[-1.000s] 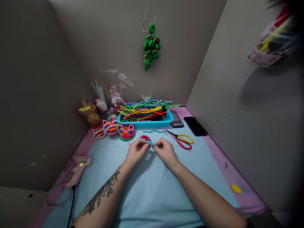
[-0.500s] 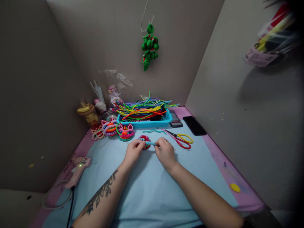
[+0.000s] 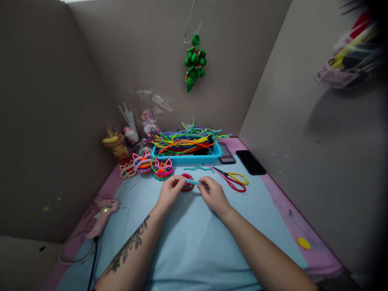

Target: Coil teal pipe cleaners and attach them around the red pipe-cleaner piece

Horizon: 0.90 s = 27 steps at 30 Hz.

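A short light-blue fuzzy strip (image 3: 192,182) is stretched between my two hands. My left hand (image 3: 171,190) pinches its left end, and my right hand (image 3: 213,193) pinches it near the right end. Just behind the strip, a round red and pink piece (image 3: 186,185) lies on the blue cloth, partly covered by the strip. A teal pipe cleaner (image 3: 198,168) lies beyond my hands. Scissors with yellow and red handles (image 3: 235,178) rest to the right of my right hand.
A blue tray (image 3: 188,160) heaped with colourful pipe cleaners stands at the back. Fuzzy animal heads (image 3: 163,169) sit left of it. A pink glue gun (image 3: 104,218) with a cable lies at the left, a black phone (image 3: 250,162) at the right, and a yellow disc (image 3: 303,243) nearer.
The view has shifted slightly, so the scene appears a little further right. My right-hand fingers have moved a little along the strip; both hands still hold it.
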Available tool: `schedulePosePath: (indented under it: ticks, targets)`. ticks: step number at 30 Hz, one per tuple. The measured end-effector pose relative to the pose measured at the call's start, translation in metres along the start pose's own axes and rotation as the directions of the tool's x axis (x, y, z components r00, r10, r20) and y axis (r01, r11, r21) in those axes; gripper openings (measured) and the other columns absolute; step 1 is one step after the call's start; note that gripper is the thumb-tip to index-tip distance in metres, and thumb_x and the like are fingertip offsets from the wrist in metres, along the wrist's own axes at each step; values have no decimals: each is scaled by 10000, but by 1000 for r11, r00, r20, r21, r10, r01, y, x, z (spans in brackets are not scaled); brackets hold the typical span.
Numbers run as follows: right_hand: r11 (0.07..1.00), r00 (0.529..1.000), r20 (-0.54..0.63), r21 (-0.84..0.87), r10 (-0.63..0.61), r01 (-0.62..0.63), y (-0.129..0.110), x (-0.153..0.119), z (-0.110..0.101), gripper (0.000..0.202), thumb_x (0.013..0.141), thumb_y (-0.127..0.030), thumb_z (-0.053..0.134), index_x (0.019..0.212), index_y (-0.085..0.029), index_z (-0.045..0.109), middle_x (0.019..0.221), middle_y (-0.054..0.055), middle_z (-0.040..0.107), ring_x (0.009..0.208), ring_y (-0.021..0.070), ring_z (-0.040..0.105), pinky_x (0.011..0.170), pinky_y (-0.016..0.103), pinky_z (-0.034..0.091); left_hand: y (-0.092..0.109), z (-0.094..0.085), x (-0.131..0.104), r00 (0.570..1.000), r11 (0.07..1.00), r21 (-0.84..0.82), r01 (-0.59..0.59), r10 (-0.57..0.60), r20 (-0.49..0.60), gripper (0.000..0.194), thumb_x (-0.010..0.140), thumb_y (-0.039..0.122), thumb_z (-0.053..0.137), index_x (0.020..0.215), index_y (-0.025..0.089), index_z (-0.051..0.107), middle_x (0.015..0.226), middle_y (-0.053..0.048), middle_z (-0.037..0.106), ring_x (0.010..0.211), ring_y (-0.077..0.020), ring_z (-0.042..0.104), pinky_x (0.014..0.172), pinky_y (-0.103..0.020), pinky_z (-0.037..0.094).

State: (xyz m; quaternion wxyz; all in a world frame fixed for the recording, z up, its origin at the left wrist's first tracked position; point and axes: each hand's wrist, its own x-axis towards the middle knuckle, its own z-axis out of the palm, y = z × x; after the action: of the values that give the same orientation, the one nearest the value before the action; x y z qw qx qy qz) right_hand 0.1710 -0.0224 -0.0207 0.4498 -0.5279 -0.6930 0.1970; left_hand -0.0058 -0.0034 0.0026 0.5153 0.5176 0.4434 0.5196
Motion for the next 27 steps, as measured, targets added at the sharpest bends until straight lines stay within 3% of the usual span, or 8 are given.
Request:
schedulePosePath:
  ticks: [7, 12, 17, 27]
  targets:
    - [998, 1000, -13, 60, 22, -21, 0, 0, 1, 38, 819, -240, 551, 822, -206, 568, 799, 28, 623, 728, 167, 584, 669, 275, 476, -3, -2, 0, 1000, 999, -36, -13, 13, 20, 305, 661, 373, 754, 842, 147, 657, 801, -45, 695, 719, -164, 635, 693, -283, 491]
    - [991, 999, 31, 129, 17, -21, -2, 2, -2, 167, 814, -225, 544, 969, -197, 598, 876, 46, 632, 797, 171, 600, 707, 280, 482, -5, -5, 0, 998, 998, -16, -60, 61, 28, 273, 701, 364, 726, 861, 156, 655, 869, -52, 684, 766, -157, 631, 731, -280, 494]
    - [997, 997, 79, 76, -22, 16, -6, 5, -6, 102, 832, -196, 507, 823, -191, 608, 807, 35, 613, 769, 168, 577, 699, 279, 450, -1, -4, -1, 998, 998, -35, -59, 60, 23, 300, 683, 376, 740, 858, 151, 646, 836, -49, 676, 735, -152, 616, 706, -281, 495]
    - [996, 991, 106, 42, -77, 73, -2, 3, -2, 96, 861, -189, 483, 852, -198, 578, 818, 29, 586, 781, 169, 553, 702, 277, 429, -2, 0, -2, 999, 997, -67, -40, 40, 2, 293, 665, 375, 751, 823, 154, 643, 821, -44, 666, 730, -149, 612, 701, -281, 495]
